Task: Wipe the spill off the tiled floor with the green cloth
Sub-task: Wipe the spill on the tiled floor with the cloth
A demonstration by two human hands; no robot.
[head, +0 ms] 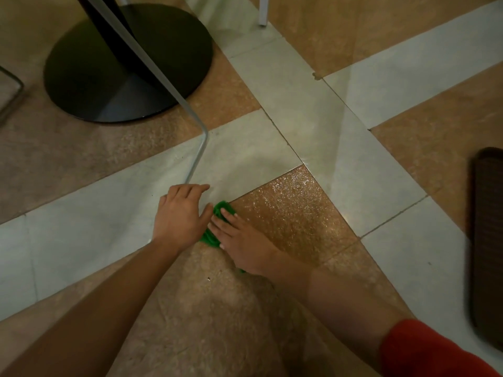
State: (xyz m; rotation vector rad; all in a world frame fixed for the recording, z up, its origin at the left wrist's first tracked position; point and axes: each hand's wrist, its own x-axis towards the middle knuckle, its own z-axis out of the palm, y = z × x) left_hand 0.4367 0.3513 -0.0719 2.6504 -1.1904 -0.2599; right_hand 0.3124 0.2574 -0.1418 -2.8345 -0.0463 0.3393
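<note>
red sleeve (pixel 424 349) nearest; right hand (pixel 245 246) presses green cloth (pixel 210 238), left hand (pixel 181 216) beside.

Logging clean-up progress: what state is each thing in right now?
right hand: flat, fingers straight, pressing the green cloth.
left hand: relaxed on the grey tile beside the cloth, gripping nothing.
green cloth: bunched, mostly under the right hand.
brown tile: glistening wet, not yet wiped.
metal leg: standing on the grey tile.

head view looks down (close) at floor (pixel 313 126).
</note>
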